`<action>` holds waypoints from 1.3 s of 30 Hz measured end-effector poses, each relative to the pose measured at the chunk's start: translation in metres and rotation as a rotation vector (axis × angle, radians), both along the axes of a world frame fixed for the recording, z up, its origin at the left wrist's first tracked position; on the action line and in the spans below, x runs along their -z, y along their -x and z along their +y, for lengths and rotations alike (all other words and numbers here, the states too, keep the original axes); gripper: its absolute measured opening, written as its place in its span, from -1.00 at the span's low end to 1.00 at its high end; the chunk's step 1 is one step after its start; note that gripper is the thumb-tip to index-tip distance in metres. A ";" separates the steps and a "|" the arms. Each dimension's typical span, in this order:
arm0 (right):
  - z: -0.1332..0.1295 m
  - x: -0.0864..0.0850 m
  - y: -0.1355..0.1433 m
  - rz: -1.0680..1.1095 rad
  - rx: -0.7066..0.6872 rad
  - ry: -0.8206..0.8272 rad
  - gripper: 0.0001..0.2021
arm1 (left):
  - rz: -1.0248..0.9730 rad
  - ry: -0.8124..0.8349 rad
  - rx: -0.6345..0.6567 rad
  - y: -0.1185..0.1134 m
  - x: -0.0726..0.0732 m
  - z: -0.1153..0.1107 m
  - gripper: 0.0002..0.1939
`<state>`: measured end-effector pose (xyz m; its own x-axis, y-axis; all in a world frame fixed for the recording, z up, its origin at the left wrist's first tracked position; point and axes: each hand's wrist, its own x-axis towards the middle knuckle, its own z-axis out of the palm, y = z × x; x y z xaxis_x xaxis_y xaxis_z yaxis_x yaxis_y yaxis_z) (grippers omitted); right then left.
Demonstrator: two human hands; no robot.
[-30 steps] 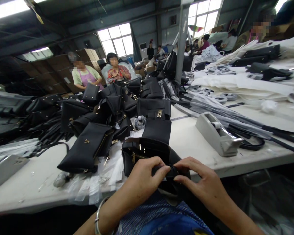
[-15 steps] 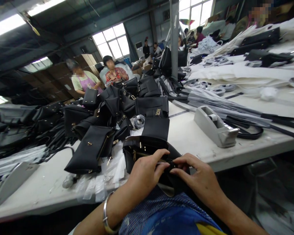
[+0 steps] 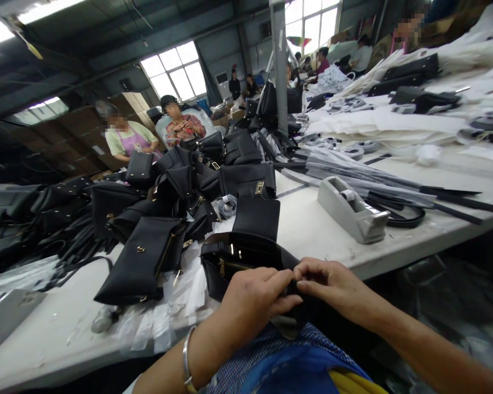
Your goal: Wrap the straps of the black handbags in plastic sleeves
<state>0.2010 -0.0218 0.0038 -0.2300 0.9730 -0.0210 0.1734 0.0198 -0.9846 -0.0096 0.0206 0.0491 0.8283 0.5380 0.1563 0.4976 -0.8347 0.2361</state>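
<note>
An open black handbag (image 3: 217, 273) with a gold zipper lies at the table's front edge, its right end over my lap. My left hand (image 3: 258, 295), a silver bangle on its wrist, is closed on the bag's right end. Fingertips pinched, my right hand (image 3: 332, 282) meets the left one at the same part of the bag. The small piece between the fingertips is hidden. Behind the bag stands its raised black flap (image 3: 256, 218). Another black bag (image 3: 139, 260) with a gold lock lies to the left.
A grey tape dispenser (image 3: 349, 210) stands right of the bags on the white table (image 3: 296, 235). Black bags (image 3: 189, 164) are heaped behind. Plastic-wrapped straps (image 3: 353, 172) lie at the right, a second dispenser (image 3: 12, 317) at far left. Two people (image 3: 129, 137) work across the table.
My hands have come closer together, and the fingertips now meet at the bag's right end. The view has shifted slightly, moving the background to the left.
</note>
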 end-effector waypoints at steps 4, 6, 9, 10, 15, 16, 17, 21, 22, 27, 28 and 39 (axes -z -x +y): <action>0.000 -0.004 0.000 -0.098 -0.061 -0.025 -0.83 | 0.031 -0.129 0.007 -0.003 -0.005 -0.007 -0.79; 0.001 -0.009 -0.002 -0.165 -0.080 -0.052 -0.83 | 0.022 -0.123 0.014 -0.003 -0.007 -0.007 -0.81; 0.004 -0.016 -0.004 -0.185 -0.111 -0.051 -0.81 | 0.012 -0.089 0.008 -0.005 -0.008 -0.006 -0.84; 0.006 -0.018 -0.005 -0.176 -0.120 -0.030 -0.80 | 0.010 -0.079 -0.003 -0.005 -0.008 -0.005 -0.84; 0.014 -0.025 -0.004 -0.091 -0.180 0.093 -0.70 | 0.028 -0.017 -0.049 -0.006 -0.009 0.000 -0.69; 0.017 -0.028 -0.004 -0.091 -0.191 0.089 -0.69 | 0.020 -0.005 -0.048 -0.006 -0.010 0.002 -0.70; 0.022 -0.033 -0.004 -0.094 -0.196 0.074 -0.69 | -0.005 0.002 -0.046 -0.005 -0.013 0.005 -0.72; 0.062 -0.058 -0.004 -0.093 -0.198 -0.086 -0.73 | -0.196 -0.068 -0.147 -0.004 -0.027 0.026 -0.80; 0.075 -0.063 -0.004 -0.115 -0.210 -0.135 -0.75 | -0.221 -0.108 -0.207 -0.005 -0.029 0.032 -0.80; 0.118 -0.055 -0.003 -0.236 -0.309 -0.131 -0.76 | -0.117 -0.115 -0.356 -0.010 -0.020 0.055 -0.79; 0.120 -0.049 -0.003 -0.238 -0.317 -0.111 -0.74 | -0.101 -0.086 -0.345 -0.011 -0.015 0.057 -0.80; 0.126 -0.020 -0.032 -0.331 -0.219 0.009 -0.79 | -0.155 -0.037 -0.332 -0.007 -0.001 0.070 -0.82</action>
<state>0.2330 0.1041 0.0243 -0.4118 0.9009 -0.1370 0.4738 0.0832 -0.8767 -0.0025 0.0903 0.0500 0.5749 0.7650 0.2904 0.7033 -0.6434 0.3025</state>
